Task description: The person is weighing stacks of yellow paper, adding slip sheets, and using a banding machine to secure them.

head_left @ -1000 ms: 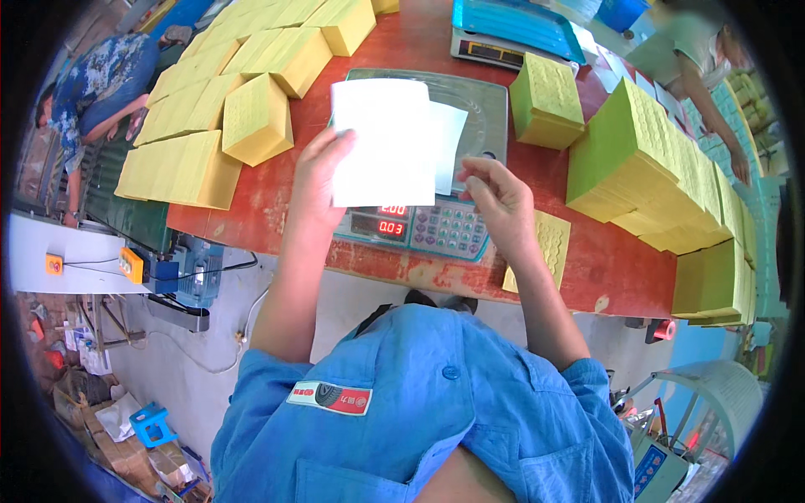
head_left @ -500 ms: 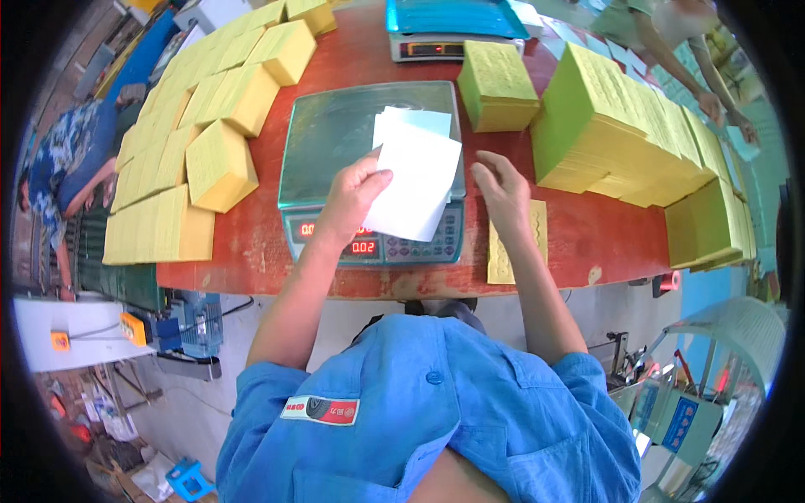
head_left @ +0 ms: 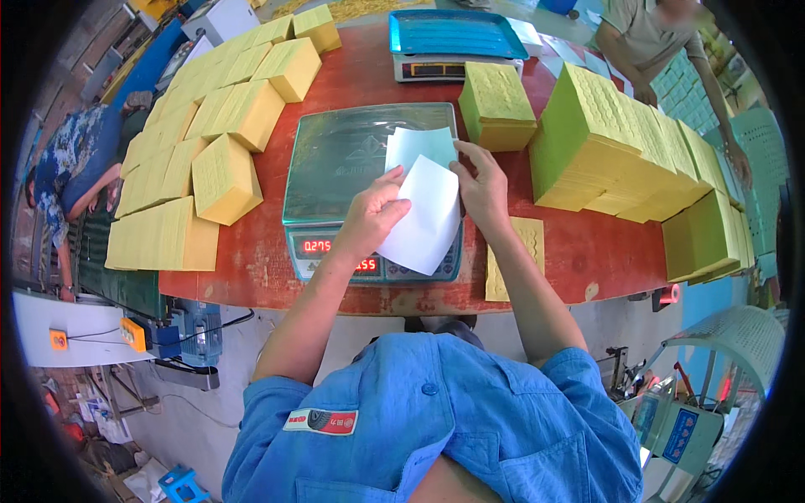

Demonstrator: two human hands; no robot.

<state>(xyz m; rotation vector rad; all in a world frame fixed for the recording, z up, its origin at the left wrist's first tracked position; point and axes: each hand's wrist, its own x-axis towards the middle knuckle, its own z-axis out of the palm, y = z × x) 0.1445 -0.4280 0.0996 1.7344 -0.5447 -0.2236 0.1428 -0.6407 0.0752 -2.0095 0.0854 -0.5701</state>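
Note:
My left hand (head_left: 379,216) grips a few pale sheets of paper, thumb across the front white sheet (head_left: 423,230). Behind it, a bluish-white sheet (head_left: 411,144) shows its upper part. My right hand (head_left: 485,186) has its curled thumb and forefinger at the upper right edge of these sheets. Both hands are over a digital scale (head_left: 335,176) with a flat metal pan and lit red digits, partly covered by the left hand and paper. Under my right forearm, a yellow embossed sheet or thin stack (head_left: 528,239) lies on the red table (head_left: 579,268).
Stacks of yellow paper (head_left: 239,101) fill the table's left side. More yellow stacks (head_left: 620,159) stand at the right, beside a single yellow block (head_left: 496,101). A second scale with a blue tray (head_left: 457,35) sits at the back. People (head_left: 658,42) are at the far right and left.
My right hand has moved left and up to the edge of the sheets. The paper has tilted and shifted slightly lower. The near scale's digits have changed.

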